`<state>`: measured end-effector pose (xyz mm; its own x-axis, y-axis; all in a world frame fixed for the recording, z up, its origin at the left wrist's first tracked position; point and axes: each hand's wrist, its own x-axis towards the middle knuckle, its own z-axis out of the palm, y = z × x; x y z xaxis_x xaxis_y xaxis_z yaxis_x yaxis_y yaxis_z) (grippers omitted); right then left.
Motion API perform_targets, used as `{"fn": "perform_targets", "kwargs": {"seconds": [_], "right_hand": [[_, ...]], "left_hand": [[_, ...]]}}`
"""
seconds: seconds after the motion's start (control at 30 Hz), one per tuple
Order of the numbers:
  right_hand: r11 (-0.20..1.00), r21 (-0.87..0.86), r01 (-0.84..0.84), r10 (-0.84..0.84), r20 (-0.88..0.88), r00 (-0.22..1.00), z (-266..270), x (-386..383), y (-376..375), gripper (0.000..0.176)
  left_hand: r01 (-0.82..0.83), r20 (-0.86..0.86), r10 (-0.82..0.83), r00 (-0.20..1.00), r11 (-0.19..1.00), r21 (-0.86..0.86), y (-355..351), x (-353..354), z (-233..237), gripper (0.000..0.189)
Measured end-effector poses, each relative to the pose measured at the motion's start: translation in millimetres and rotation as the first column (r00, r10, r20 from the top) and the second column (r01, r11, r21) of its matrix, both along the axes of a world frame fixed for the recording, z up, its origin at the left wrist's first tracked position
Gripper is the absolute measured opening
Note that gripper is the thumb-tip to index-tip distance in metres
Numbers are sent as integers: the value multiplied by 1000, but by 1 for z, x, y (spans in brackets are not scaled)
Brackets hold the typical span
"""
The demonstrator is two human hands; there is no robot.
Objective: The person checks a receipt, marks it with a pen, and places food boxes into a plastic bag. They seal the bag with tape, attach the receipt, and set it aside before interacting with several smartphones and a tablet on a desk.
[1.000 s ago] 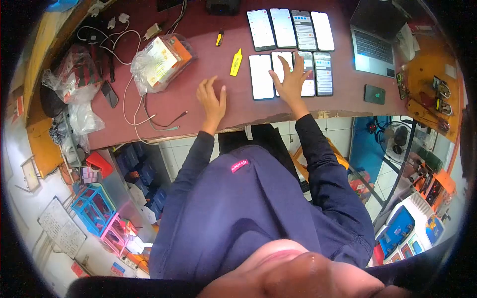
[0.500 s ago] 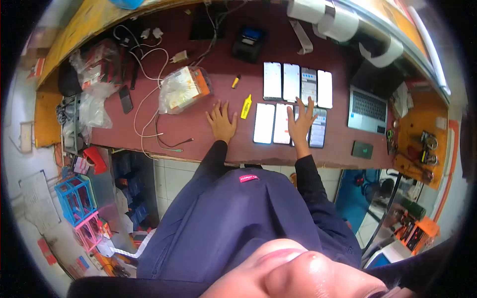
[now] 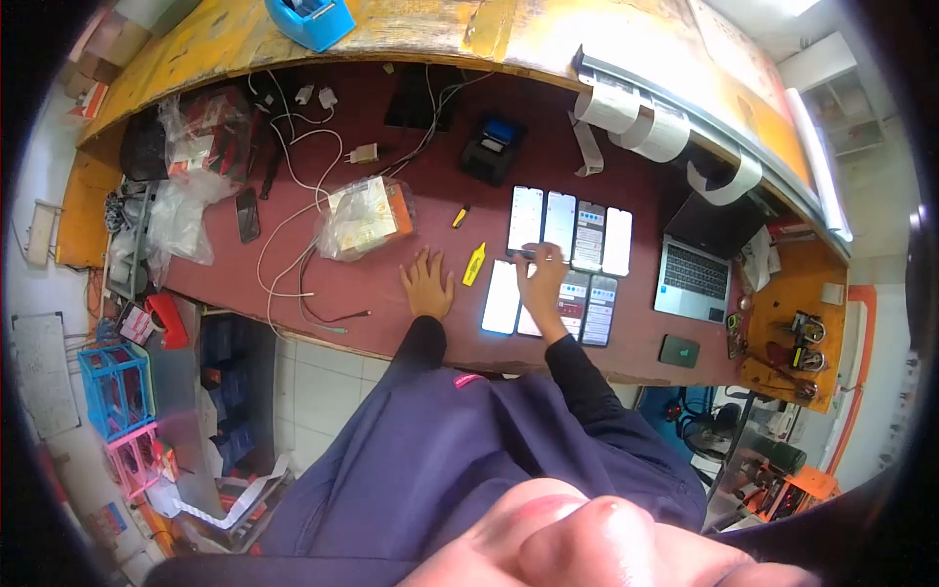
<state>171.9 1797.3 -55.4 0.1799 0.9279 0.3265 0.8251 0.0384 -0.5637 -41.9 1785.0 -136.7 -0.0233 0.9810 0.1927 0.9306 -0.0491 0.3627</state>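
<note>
Several phones with lit screens lie in two rows on the dark red table (image 3: 391,293). My right hand (image 3: 541,289) is over the left part of the rows, fingers apart and bent, near the lower edge of the top-left phone (image 3: 525,217). It partly covers the second phone of the lower row. The lower-left phone (image 3: 500,298) shows a white screen. My left hand (image 3: 427,288) lies flat on the table with fingers spread, holding nothing. A yellow highlighter (image 3: 474,264) is between my left hand and the phones, with a smaller yellow-and-black item (image 3: 461,216) above it.
An open laptop (image 3: 693,279) stands at right, with a dark green device (image 3: 679,351) below it. A plastic-wrapped box (image 3: 364,217), white cables and a dark phone (image 3: 247,215) are at left. A black device (image 3: 492,149) sits at the back, under paper rolls (image 3: 655,132).
My right hand has moved left, from the middle of the phone rows to their left part. My left hand stays flat. The view has shifted, showing more of the upper shelf.
</note>
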Motion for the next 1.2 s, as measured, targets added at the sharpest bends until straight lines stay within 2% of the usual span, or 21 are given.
{"fn": "perform_targets", "kwargs": {"seconds": [0.03,0.07,0.1,0.13,0.2,0.33,0.4,0.47,0.53,0.57,0.6,0.7,0.77,0.83,0.87,0.93,0.97,1.0,1.07,1.13,1.2], "right_hand": [[993,72,-98,102,-59,993,-27,-9,7,21],[979,14,-201,202,-78,976,-18,-26,8,22],[941,-271,-203,171,-137,976,-20,-48,7,25],[905,-399,-147,171,26,985,-30,-72,8,33],[867,-488,-98,180,124,976,-39,-104,7,40],[922,-321,-216,293,217,931,-70,-127,21,44],[908,-380,-174,222,85,971,-76,-132,32,35],[947,-297,-126,135,11,991,-67,-134,34,30],[970,-232,-67,59,-41,997,-62,-138,36,24],[984,-179,-11,-5,-86,996,-62,-143,35,21],[991,-121,51,-67,-132,989,-62,-147,38,17],[982,-160,103,-107,-16,994,-67,-158,46,17],[980,-149,133,-131,23,991,-78,-160,54,18],[930,-356,94,-78,61,995,-82,-161,52,40],[930,-341,135,-117,73,990,-81,-163,54,40],[895,-438,82,-72,40,997,-76,-161,52,42],[892,-422,160,-146,67,987,-73,-158,52,42],[889,-436,136,-104,98,990,-71,-159,52,42],[882,-442,163,-109,145,983,-69,-158,53,41],[882,-447,153,-164,14,986,-69,-164,51,40],[877,-448,172,-187,10,982,-61,-167,53,41]], "left_hand": [[5,5,-5,1000,1000,-7,-1,0,0,53],[7,7,-6,1000,1000,-12,-2,-1,1,53],[-9,5,9,1000,1000,-11,-4,-1,1,53],[1,-8,-1,1000,999,-44,-5,-1,2,54],[-11,-34,9,999,998,-54,1,-2,3,55],[150,-14,-151,988,988,-31,-8,-25,-15,47],[274,396,-349,849,933,232,-13,-45,39,43],[390,136,-504,853,789,475,-3,-81,116,30],[467,82,-572,817,737,488,46,-132,165,16],[299,134,-525,841,656,693,86,-142,181,11],[142,294,-435,851,730,669,122,-135,217,4],[135,322,-288,902,896,422,256,-165,195,12],[242,172,-274,946,952,186,342,-180,152,13],[300,-34,-303,952,951,-78,412,-201,107,13],[319,-99,-335,937,936,-151,439,-205,94,13],[330,-208,-392,896,901,-281,461,-211,55,14],[337,-234,-417,879,888,-313,469,-210,41,14],[349,-253,-444,859,872,-344,476,-206,26,14],[345,-288,-467,836,856,-386,481,-201,11,14],[339,-308,-474,825,851,-402,479,-204,5,15],[338,-317,-476,820,850,-403,476,-208,4,15]]}}
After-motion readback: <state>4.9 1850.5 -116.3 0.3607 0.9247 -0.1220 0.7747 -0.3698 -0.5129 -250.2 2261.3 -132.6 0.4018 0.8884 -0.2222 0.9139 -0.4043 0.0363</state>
